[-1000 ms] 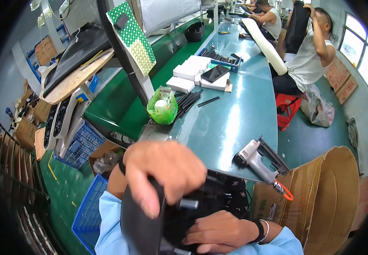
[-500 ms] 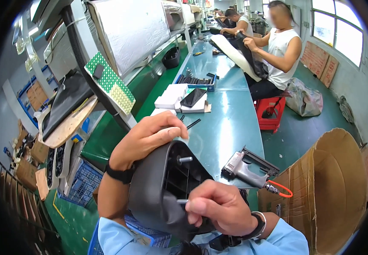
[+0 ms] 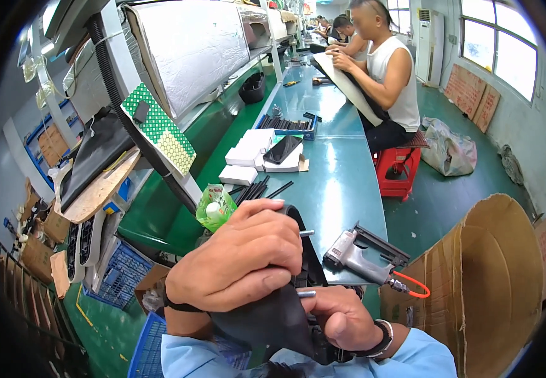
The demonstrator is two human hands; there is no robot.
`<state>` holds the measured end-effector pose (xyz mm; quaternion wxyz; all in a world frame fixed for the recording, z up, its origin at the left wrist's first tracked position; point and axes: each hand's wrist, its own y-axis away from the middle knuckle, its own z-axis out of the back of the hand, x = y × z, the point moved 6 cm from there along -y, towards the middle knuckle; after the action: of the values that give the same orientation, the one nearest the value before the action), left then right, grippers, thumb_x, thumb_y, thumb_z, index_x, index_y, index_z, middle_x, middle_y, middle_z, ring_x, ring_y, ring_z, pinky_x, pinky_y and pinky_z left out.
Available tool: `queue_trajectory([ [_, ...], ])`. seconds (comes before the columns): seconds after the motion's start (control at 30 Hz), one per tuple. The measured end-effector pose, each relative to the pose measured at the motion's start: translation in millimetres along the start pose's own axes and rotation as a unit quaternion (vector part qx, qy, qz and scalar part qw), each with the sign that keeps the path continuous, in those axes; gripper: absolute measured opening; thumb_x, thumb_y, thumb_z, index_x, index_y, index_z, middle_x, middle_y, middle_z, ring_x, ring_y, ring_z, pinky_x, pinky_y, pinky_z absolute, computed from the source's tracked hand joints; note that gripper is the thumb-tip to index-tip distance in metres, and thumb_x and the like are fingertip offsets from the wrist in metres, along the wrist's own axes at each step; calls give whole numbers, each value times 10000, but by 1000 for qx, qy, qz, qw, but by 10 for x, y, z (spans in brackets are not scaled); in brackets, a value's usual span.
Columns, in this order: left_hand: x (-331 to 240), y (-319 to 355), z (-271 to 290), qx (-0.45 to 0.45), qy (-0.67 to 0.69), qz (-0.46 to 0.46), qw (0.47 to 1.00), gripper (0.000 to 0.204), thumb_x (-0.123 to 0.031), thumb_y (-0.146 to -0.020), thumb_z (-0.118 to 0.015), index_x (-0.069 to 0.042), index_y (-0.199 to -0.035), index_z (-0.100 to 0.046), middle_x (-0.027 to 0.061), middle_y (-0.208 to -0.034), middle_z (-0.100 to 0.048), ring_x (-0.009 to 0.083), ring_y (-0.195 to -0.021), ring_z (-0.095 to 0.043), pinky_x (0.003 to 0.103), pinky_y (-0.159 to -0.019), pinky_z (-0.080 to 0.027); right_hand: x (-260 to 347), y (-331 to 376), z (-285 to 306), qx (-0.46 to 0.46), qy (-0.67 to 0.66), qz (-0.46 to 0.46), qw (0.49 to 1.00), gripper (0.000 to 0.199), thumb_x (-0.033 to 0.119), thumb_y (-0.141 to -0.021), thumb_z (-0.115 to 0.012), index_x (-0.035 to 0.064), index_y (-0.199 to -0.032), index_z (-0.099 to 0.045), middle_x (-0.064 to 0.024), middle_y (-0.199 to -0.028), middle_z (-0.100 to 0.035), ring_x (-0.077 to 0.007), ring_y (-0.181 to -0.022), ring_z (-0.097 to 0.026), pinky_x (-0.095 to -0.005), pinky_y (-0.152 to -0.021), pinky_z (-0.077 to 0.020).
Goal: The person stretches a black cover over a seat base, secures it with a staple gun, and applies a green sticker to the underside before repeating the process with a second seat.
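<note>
A black hollow part with a soft black covering is held close to my body, its open side facing right. Two metal bolts stick out of that side. My left hand is closed over its upper edge, gripping the covering between curled fingers and thumb. Beside the lower bolt, my right hand is curled at the part's right edge. Its fingertips are partly hidden, so what it pinches does not show clearly. A staple gun with an orange hose lies on the bench just beyond my right hand.
On the blue-green bench are white boxes, a phone, black strips and a blue tray. A green packet stands left. A large cardboard drum is at right. A co-worker sits farther along.
My left hand has come down and right from the top of the part and closed on its covering. My right hand has left the lower bolt's tip, and the part has turned.
</note>
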<state>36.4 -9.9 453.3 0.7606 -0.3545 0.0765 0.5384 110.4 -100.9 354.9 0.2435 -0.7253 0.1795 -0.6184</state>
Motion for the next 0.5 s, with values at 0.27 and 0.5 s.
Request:
queue_trajectory([
  [0.27, 141, -384, 112, -16, -108, 75, 991, 219, -227, -955, -453, -41, -892, -550, 73, -782, -471, 213, -773, -445, 338, -828, -274, 22, -176, -55, -206, -307, -126, 921, 197, 246, -949, -556, 53, -913, -573, 27, -772, -563, -26, -635, -501, -170, -565, -400],
  [0.5, 760, -1079, 515, -15, 3, 156, 988, 332, -285, -957, -464, 6, -799, -480, 72, -683, -441, 155, -665, -407, 311, -638, -384, 129, -809, 542, -266, -441, -86, 853, 203, 270, -951, -538, 76, -996, -574, -44, -882, -633, -130, -765, -620, -278, -700, -501],
])
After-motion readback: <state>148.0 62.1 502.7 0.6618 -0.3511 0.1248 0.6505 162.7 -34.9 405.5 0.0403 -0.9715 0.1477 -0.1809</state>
